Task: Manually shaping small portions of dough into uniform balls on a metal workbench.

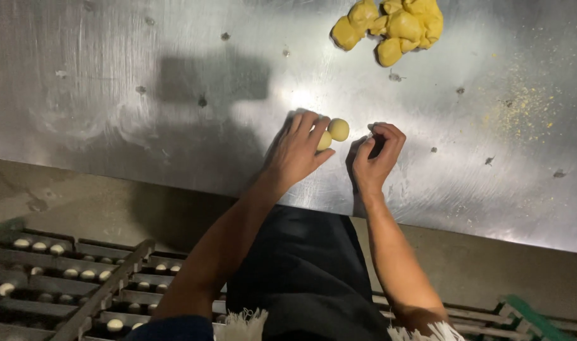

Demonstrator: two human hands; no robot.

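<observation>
Two small yellow dough balls (pixel 333 134) sit at the fingertips of the left hand (pixel 296 155), near the middle of the steel table (pixel 143 95). One ball lies free at the hand's one o'clock, touching or just beside the fingertips; the other is half tucked under them, pressed between fingers and table. The left hand's fingers are loosely curled over that ball, not spread wide.

At the left hand's three o'clock, just apart from it, the right hand (pixel 376 155) rests on the table with its fingers curled tightly inward; whether it holds anything inside cannot be told.

At roughly one o'clock from both hands, well apart near the far edge, lies a lumpy heap of yellow dough (pixel 392 28). Yellow crumbs (pixel 522 101) are scattered at two to three o'clock from the hands.

Down at seven o'clock, below the table's near edge, a metal rack (pixel 80 284) holds rows of pale dough balls.
</observation>
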